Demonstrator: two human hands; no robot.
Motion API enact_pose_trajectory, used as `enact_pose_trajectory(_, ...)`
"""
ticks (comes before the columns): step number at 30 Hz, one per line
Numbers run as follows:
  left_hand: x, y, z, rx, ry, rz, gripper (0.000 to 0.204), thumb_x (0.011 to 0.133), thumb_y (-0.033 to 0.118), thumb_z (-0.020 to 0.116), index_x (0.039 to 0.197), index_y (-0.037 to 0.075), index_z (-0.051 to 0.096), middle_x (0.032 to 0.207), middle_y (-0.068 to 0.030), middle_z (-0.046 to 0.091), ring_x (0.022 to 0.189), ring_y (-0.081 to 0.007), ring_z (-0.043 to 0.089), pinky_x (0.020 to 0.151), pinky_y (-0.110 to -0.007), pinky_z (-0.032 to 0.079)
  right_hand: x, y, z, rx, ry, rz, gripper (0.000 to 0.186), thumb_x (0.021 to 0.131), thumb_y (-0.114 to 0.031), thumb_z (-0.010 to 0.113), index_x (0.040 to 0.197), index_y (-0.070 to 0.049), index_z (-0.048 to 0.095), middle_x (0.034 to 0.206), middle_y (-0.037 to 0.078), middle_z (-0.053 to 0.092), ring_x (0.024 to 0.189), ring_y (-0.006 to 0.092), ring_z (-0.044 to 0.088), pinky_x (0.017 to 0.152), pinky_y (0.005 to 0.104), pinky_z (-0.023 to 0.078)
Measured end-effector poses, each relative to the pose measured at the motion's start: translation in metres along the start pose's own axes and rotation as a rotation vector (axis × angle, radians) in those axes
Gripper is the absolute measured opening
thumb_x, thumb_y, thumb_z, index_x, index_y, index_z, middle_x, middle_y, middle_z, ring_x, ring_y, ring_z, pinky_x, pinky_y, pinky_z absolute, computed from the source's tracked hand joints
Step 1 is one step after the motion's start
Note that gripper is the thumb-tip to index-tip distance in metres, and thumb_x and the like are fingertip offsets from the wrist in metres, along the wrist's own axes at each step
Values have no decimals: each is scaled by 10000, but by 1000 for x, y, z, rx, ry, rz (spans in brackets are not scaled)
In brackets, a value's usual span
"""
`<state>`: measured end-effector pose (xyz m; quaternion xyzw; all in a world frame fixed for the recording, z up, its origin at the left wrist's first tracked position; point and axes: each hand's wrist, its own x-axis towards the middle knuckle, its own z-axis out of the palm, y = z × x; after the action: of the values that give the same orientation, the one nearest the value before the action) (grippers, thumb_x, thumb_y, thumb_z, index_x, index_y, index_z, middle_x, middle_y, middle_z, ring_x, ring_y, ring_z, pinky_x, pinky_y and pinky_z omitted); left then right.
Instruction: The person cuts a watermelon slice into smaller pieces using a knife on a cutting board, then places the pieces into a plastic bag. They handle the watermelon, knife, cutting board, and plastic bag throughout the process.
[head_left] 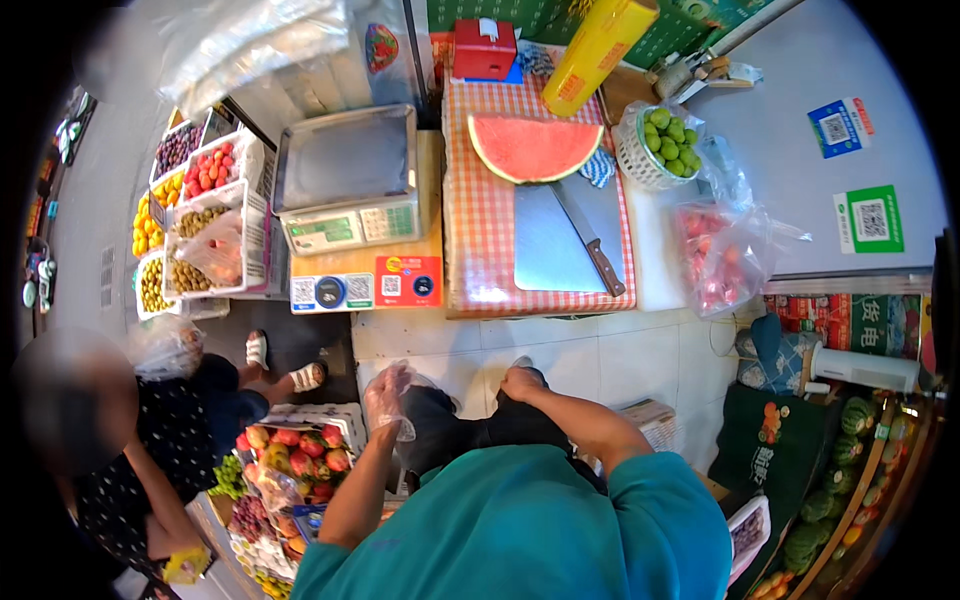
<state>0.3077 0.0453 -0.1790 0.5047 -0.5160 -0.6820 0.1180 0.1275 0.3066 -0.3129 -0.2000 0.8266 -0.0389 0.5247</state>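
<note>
My left hand [386, 400] is in a loose clear plastic glove, held low beside my left leg; its fingers look loosely stretched out and nothing shows in them. My bare right hand [520, 384] rests by my right knee, its fingers mostly out of sight. On the counter ahead lies a large cut wedge of watermelon [535, 147], red flesh facing up. A knife [588, 240] with a brown wooden handle lies slantwise on a metal cutting board [545, 245], its tip close to the rind. Both hands are apart from these things.
A scale [347, 180] stands left of the checked cloth [470, 260]. Right of it are a white basket [640, 160] of green fruit and a bag of red fruit [722, 260]. Fruit crates [255, 215] line the left. Another person [150, 440] stands at lower left beside a fruit display [300, 460].
</note>
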Motion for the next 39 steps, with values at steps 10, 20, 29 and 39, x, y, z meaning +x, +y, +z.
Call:
enact_pose_trajectory(10,45,-63,189,482,-687,741,202,983,167,612,994,10,738,727,-146,647,639,-309,626,586,-395,501,248,9,27,-687,97,-468,318,927,-185,543,1148,-23,705,1212,166,638,1185,308,567,994,592,430)
enact_pose_trajectory(20,143,-263,194,396,-535,1130,188,964,71,552,870,-23,684,820,-173,707,699,-307,688,633,-384,550,286,21,12,-1035,755,-1245,207,860,-180,591,942,-68,745,1022,101,710,947,257,684,746,400,543)
enact_pose_trajectory(29,162,-336,195,158,-391,826,213,984,125,599,999,-37,737,827,-157,729,690,-274,691,659,-352,558,380,135,-24,-1352,535,-839,178,801,-172,663,929,-93,758,993,104,720,898,265,678,666,435,569)
enact_pose_trajectory(39,177,-340,197,192,-364,704,229,996,153,588,1000,-20,739,846,-176,738,715,-283,707,673,-358,557,490,110,-2,613,503,-354,166,808,-166,669,936,-94,747,984,97,715,877,250,663,656,420,552)
